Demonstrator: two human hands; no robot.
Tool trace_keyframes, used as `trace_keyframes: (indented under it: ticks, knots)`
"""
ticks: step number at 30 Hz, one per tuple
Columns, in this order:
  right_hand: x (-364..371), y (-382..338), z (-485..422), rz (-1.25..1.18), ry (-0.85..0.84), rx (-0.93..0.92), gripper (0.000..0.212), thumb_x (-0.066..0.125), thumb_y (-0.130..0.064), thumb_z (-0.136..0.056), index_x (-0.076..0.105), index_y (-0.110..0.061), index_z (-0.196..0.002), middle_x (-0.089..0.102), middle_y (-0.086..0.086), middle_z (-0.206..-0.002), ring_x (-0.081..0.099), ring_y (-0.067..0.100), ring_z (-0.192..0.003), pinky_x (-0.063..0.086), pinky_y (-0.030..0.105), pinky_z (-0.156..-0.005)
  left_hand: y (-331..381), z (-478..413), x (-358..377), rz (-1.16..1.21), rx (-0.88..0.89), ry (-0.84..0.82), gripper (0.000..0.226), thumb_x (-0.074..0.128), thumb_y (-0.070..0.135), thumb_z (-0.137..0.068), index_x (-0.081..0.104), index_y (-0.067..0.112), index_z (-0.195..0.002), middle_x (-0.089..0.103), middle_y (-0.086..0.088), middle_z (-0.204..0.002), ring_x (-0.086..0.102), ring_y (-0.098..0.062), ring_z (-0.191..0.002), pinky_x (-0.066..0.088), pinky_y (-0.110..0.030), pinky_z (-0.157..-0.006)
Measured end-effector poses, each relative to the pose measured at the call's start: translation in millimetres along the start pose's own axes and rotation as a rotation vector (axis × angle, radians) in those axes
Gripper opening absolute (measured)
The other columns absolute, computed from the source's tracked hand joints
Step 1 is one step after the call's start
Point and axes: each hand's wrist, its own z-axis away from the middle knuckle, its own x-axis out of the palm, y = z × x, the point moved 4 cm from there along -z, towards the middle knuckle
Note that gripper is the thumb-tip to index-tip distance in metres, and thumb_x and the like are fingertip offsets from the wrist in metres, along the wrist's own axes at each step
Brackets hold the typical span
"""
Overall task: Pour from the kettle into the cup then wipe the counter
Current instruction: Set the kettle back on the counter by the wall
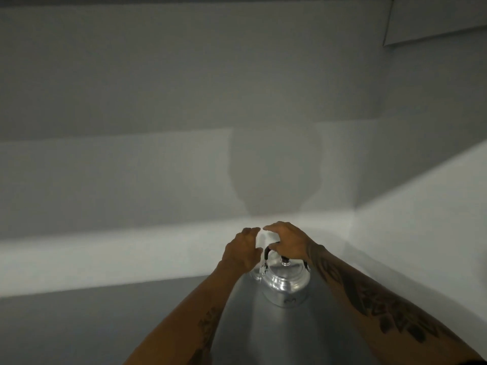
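Kettle [283,281] stands on the grey bench [105,325] near the back wall [158,180], just under both hands. The right hand [287,242] arches over the black handle [267,252], fingers curled but seemingly not yet closed on it. The left hand [243,250] is loosely open beside a pale, blurred shape, possibly the cup. Pouring has not begun; next comes a firm handle grip. Wall corner crowds the right; open bench lies left.
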Motion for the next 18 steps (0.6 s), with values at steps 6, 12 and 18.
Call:
trace_keyframes:
  ticks: [6, 12, 18]
  knots:
    - [27, -82, 19, 0.089, -0.006, -0.118, 0.06, 0.051, -0.035, -0.093, 0.027, -0.024, -0.147, 0.029, 0.006, -0.155, 0.025, 0.026, -0.143, 0.022, 0.043, -0.117, -53, 87, -38, -0.162, -0.096, 0.091, 0.067, 0.054, 0.032, -0.093, 0.022, 0.016, -0.15, 0.026, -0.012, -0.157, 0.028, -0.03, -0.143, 0.031, -0.045, -0.113]
    - [98, -198, 43, 0.103, -0.121, -0.305, 0.059, 0.053, -0.034, -0.093, 0.03, -0.023, -0.146, 0.032, 0.005, -0.154, 0.028, 0.026, -0.142, 0.025, 0.043, -0.117, -148, 195, -63, -0.16, -0.32, 0.103, 0.066, 0.055, 0.036, -0.092, 0.026, 0.016, -0.148, 0.032, -0.012, -0.154, 0.033, -0.032, -0.14, 0.035, -0.049, -0.111]
    - [197, -330, 81, 0.094, -0.231, -0.466, 0.058, 0.055, -0.034, -0.09, 0.037, -0.021, -0.143, 0.04, 0.008, -0.15, 0.037, 0.028, -0.137, 0.03, 0.042, -0.114, -240, 328, -68, -0.102, -0.554, 0.052, 0.064, 0.054, 0.032, -0.091, 0.027, 0.014, -0.147, 0.033, -0.013, -0.153, 0.035, -0.034, -0.137, 0.034, -0.048, -0.111]
